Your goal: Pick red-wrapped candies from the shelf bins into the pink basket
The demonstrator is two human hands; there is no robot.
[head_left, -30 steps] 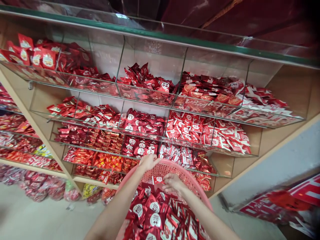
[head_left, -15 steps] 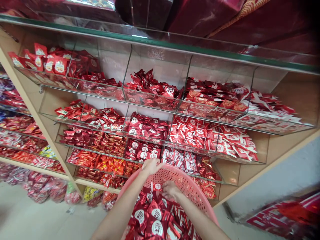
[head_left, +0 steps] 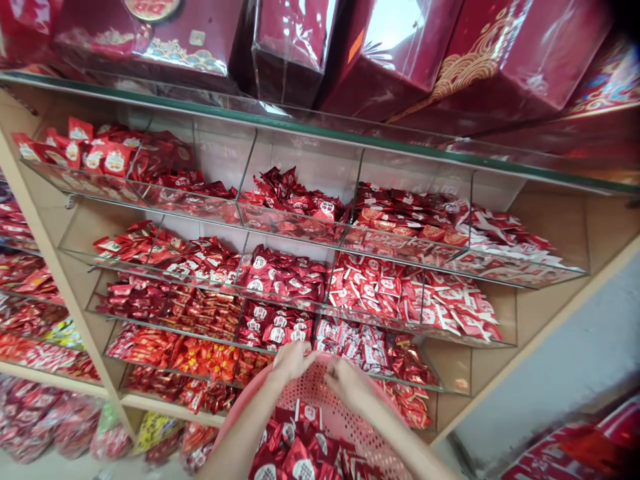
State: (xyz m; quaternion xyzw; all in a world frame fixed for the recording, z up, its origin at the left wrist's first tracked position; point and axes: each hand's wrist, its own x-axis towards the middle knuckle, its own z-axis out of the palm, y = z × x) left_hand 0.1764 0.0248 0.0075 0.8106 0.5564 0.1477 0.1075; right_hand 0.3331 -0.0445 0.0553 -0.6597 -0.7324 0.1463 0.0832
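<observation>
A pink perforated plastic basket (head_left: 314, 392) stands low in front of me, holding many dark red candy packets (head_left: 287, 447) with white round labels. One brighter red packet (head_left: 309, 413) lies on top, near the far wall. My left hand (head_left: 295, 362) is closed at the basket's far rim, fingers pointing right and appearing to grip it. Just to its right, my right hand (head_left: 349, 381) is raised over the inside of the basket near the same rim. Its fingers are curled together, and whatever they may hold is hidden.
Glass-fronted shelf bins hold red packets (head_left: 285, 270), red-and-white packets (head_left: 367, 287) and orange packets (head_left: 205, 357). Large maroon boxes (head_left: 395, 47) stand on the glass top shelf (head_left: 310, 123). Filled plastic bags (head_left: 77, 430) lie on the floor at left. A wooden side panel (head_left: 530, 327) borders the right.
My right hand has risen from the packets toward the far rim, its fingers now curled. My left hand stays at the rim. The view has tilted up, showing more of the maroon boxes.
</observation>
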